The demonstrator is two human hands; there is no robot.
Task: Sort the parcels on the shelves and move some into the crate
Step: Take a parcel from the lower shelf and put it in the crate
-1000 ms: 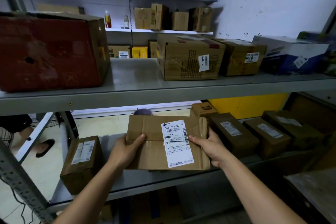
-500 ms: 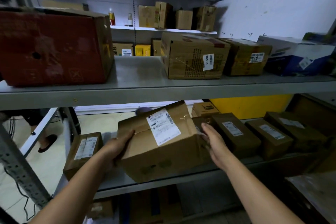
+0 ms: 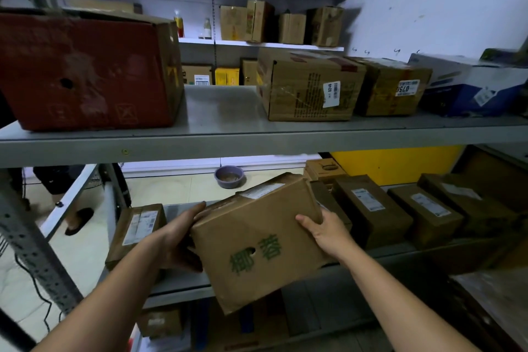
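I hold a brown cardboard parcel (image 3: 263,243) with green characters on its near face, tilted in front of the lower shelf (image 3: 183,284). My left hand (image 3: 180,237) grips its left side, fingers along the upper edge. On the right corner, my right hand (image 3: 325,233) curls its thumb over the face. The white label sits on the parcel's top, turned away from me. No crate is visible.
A small labelled box (image 3: 137,233) stands left on the lower shelf, with several brown parcels (image 3: 371,208) to the right. The upper shelf (image 3: 228,134) carries a red carton (image 3: 85,71) and labelled boxes (image 3: 308,86). Someone's foot (image 3: 78,220) is on the floor at left.
The parcel has turned over in my hands: the labelled face rolled up and away, and the face with green characters now points at me. It has come out toward the shelf's front edge.
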